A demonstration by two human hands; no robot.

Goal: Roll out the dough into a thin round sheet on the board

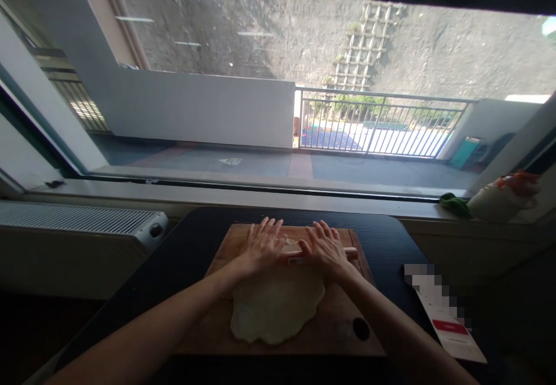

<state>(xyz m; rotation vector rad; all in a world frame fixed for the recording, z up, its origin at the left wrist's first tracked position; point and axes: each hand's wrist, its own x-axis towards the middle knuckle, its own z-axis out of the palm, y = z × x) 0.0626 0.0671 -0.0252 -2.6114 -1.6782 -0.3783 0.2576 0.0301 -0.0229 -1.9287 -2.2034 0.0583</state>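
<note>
A pale, flattened sheet of dough [273, 310] lies on a wooden cutting board [339, 338]. A wooden rolling pin [294, 253] rests across the far edge of the dough. My left hand [260, 246] and my right hand [325, 249] lie flat on top of the pin, palms down, fingers spread and pointing away from me. Most of the pin is hidden under the hands; its right end pokes out at the board's right side.
The board sits on a dark table [391, 240] under a large window. A white and red paper [452, 321] lies at the table's right. A radiator [87, 220] stands at left; a green cloth [454, 204] and a white bag [499, 200] rest on the sill.
</note>
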